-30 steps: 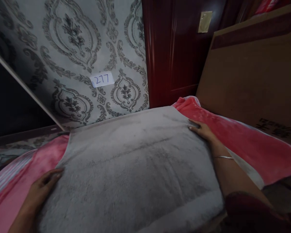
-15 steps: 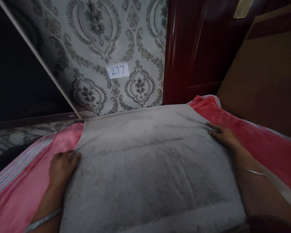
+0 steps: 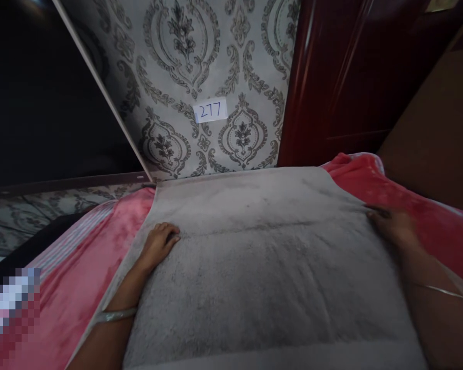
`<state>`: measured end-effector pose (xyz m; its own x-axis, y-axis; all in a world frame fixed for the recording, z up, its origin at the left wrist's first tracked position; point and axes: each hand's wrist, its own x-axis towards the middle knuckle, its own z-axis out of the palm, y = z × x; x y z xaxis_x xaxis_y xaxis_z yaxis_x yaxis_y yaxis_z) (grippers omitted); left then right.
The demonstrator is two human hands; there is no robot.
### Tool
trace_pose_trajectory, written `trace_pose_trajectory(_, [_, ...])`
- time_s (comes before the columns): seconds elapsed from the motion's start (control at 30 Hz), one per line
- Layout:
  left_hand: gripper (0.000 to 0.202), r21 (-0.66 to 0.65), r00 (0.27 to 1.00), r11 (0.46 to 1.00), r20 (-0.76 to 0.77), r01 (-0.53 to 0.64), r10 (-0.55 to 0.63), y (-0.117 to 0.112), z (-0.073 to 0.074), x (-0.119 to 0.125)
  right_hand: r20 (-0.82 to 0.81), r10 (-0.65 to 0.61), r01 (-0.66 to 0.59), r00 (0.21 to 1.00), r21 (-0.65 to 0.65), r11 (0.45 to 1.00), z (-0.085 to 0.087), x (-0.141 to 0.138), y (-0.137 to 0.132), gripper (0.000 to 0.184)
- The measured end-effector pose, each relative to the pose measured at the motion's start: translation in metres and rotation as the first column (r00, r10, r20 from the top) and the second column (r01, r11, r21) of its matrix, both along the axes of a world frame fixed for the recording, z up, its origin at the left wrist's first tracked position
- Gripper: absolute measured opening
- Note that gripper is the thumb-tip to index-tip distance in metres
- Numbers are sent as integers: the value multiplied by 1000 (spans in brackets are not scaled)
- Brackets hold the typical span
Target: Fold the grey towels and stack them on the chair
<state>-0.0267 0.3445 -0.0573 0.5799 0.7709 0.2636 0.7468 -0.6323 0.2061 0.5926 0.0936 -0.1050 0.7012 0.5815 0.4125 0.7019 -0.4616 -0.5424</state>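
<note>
A pink fleece blanket [image 3: 73, 293] bears a grey plush cushion [image 3: 266, 288] lying flat on it.

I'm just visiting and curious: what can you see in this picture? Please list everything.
grey plush towel: one, grey, centre, lying on the blanket
pink fleece blanket: one, pink, around and beneath the towel
damask wallpaper: one wall, pale grey with dark pattern, behind the towel
paper label: one, white with blue "277", on the wallpaper
wooden panel: one, dark red, right of the wallpaper
cardboard sheet: one, brown, far right
bangles: two, silver, one on each arm
hands: two, bare, resting on the towel
</note>
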Motion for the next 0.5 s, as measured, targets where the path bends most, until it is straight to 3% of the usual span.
trace_pose_trajectory(0.07, [13, -8, 999, 1000, -44, -30, 30, -1, 1, 3, 103, -83, 75, 991, 72, 995, 7, -15, 6, 37])
trace_pose_trajectory(0.1, [13, -6, 998, 999, -54, -41, 40, -2, 2, 5, 141, -51, 35, 989, 116, 993, 12, -27, 11, 34])
trace_pose_trajectory(0.17, [13, 16, 998, 998, -32, -56, 57, -4, 3, 6, 179, 197, -220, 964, 119, 968, 20, -52, 24, 30])
trace_pose_trajectory(0.23, [13, 51, 996, 996, 52, -71, 68, -5, 4, 7, 110, 460, -466, 881, 37, 884, 24, -75, 38, 30])
trace_pose_trajectory(0.3, [13, 66, 985, 994, 160, -82, 71, -8, 5, 7, 38, 594, -593, 804, -33, 805, 23, -88, 48, 34])
trace_pose_trajectory(0.37, [14, 55, 966, 993, 240, -107, 91, -11, 6, 7, 14, 633, -631, 774, -58, 773, 20, -91, 53, 38])
trace_pose_trajectory(0.5, [15, 67, 940, 971, 276, -228, 202, -17, 9, 9, 10, 643, -642, 765, -56, 765, 13, -84, 52, 46])
